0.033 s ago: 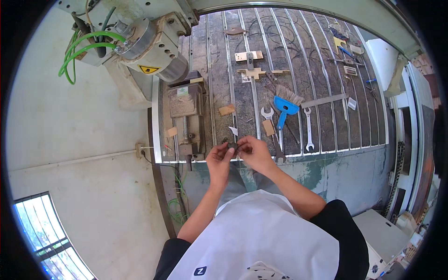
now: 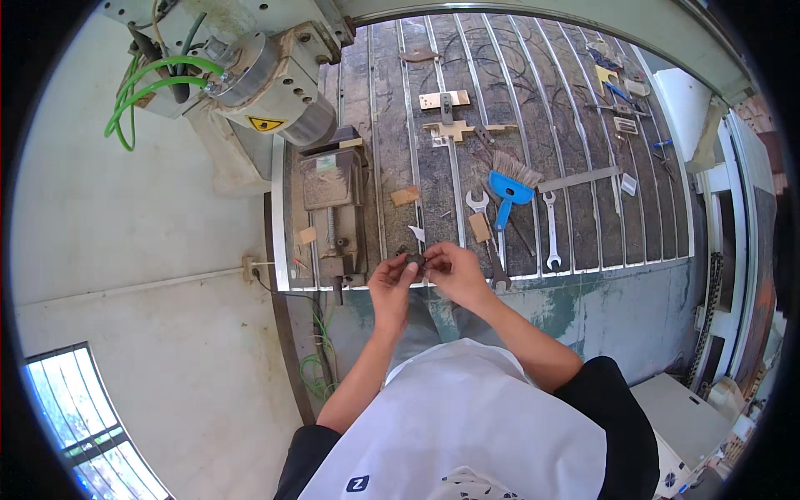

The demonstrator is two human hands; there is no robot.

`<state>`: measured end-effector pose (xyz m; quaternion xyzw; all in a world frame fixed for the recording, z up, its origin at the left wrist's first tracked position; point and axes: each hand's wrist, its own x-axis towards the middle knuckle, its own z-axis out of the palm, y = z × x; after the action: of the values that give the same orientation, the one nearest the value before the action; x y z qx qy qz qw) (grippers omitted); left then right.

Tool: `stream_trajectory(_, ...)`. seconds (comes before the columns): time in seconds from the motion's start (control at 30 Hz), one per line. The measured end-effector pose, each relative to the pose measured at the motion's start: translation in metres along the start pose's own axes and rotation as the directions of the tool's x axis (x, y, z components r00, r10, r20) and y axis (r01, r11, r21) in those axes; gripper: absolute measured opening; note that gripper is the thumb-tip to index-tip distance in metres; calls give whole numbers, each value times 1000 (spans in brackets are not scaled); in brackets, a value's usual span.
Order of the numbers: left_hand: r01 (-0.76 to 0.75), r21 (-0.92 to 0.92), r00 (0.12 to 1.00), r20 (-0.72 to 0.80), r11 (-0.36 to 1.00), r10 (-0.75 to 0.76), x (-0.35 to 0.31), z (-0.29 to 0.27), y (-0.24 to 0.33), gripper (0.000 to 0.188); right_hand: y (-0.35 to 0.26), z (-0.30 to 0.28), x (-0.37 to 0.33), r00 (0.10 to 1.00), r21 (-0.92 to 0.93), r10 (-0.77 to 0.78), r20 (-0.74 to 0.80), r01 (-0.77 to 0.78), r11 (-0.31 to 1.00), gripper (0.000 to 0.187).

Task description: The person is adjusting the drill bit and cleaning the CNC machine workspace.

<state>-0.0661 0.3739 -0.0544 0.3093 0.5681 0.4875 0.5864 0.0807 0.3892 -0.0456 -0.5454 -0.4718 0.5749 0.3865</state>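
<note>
A small dark part, its exact shape too small to tell, [image 2: 414,260] is between the person's fingertips, above the near edge of a dark worktable striped with pale metal rails [image 2: 521,229]. The left hand [image 2: 389,282] pinches it between thumb and fingers; the right hand [image 2: 455,272] grasps its right side with bent fingers. Just beyond lies a pointed white scrap [image 2: 417,234], with a flat tan rectangular block [image 2: 406,196] farther off. To the left sits a dusty grey metal vise [image 2: 329,185]. To the right are a silver open-ended wrench [image 2: 552,233] and a blue-handled brush with greyish bristles [image 2: 510,190]. Gold-coloured metal plates [image 2: 454,131] lie at the far side.
</note>
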Motion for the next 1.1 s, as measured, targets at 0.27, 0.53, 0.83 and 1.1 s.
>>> stream_trajectory(0.27, 265, -316, 964, 65, 911, -258, -2, 1, 10, 16, -5, -2, -2, 1000, 86, 23, 21, -25, 996, 23)
stream_trajectory(0.53, 281, -309, 958, 35, 909, -284, -6, -1, 11, 19, -27, 2, -8, 993, -222, -108, -36, 98, 970, 19)
stream_trajectory(0.83, -150, 282, 981, -80, 948, 179, -6, -4, 14, 17, -15, 15, 3, 983, -298, -180, -30, 163, 941, 23)
stream_trajectory(1.1, 15, -225, 1000, -11, 974, -17, 19, -23, 32, 18, -50, 26, 27, 983, -334, -178, 49, 184, 924, 21)
